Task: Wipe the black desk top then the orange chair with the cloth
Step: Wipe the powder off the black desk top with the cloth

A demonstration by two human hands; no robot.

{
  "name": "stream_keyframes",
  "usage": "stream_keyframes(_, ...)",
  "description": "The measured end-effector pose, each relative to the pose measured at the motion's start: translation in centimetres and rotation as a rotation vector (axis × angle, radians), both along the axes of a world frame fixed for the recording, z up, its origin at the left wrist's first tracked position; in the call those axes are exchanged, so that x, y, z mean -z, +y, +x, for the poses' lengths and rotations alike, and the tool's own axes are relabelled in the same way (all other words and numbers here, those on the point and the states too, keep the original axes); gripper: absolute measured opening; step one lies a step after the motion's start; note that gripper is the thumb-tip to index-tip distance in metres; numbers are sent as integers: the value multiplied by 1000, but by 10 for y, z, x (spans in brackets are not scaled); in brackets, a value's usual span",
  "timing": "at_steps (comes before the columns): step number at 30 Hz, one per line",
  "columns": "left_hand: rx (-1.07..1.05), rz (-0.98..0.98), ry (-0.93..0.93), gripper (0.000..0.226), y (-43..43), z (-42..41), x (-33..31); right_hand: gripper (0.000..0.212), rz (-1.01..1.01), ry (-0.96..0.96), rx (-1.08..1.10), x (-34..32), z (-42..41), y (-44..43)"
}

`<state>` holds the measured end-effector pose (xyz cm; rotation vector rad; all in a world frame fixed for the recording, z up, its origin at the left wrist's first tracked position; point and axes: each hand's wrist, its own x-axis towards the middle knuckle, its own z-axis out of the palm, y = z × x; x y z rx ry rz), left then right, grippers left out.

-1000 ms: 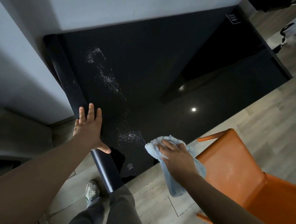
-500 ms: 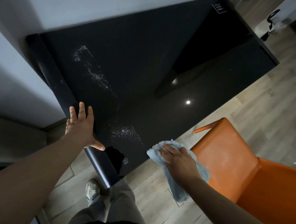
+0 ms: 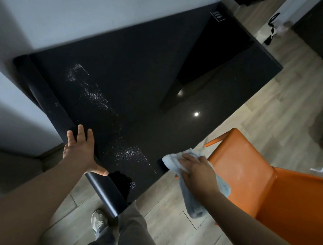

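The black desk top (image 3: 151, 68) fills the middle of the view, with a trail of white specks (image 3: 95, 97) running from its far left toward the near edge. My left hand (image 3: 80, 150) lies flat with straight fingers on the desk's rounded left edge. My right hand (image 3: 196, 170) grips a light blue cloth (image 3: 172, 160) at the desk's near edge; part of the cloth hangs down below the hand. The orange chair (image 3: 261, 182) stands right beside that hand, its seat dusted with faint white marks.
A white wall (image 3: 106, 9) backs the desk. Wooden floor (image 3: 274, 111) runs along the near side. My shoe (image 3: 99, 221) and trouser leg show below the desk corner. A small label (image 3: 218, 15) sits at the desk's far right corner. Dark furniture stands far right.
The view has shifted a little between frames. My right hand with the cloth stays at the desk's near edge, and my left hand stays flat on the left edge.
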<state>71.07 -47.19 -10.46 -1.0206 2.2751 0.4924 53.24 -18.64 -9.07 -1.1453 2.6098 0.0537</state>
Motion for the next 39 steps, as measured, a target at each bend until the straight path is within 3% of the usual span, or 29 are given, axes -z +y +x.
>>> stream_keyframes(3, 11, 17, -14, 147, -13, -1, -6, 35, -50, 18, -68, -18, -6, -37)
stream_keyframes(8, -50, -1, 93, 108, -36, -1, -12, 38, -139, 34, -151, -42, -11, -111)
stream_keyframes(10, -81, -49, 131, 103, -45, 2, -11, 37, -192, 30, -181, -49, -13, -138)
stream_keyframes(16, -180, -71, 154, 121, -77, 8, -7, 38, -254, 17, -294, -51, -25, -214)
stream_keyframes(28, -443, 5, 216, 128, -131, -8, 17, 36, -231, 7, -443, -26, -59, -375)
stream_keyframes(39, -525, 58, 286, 132, -137, -11, 34, 32, -213, 34, -564, 7, -73, -500)
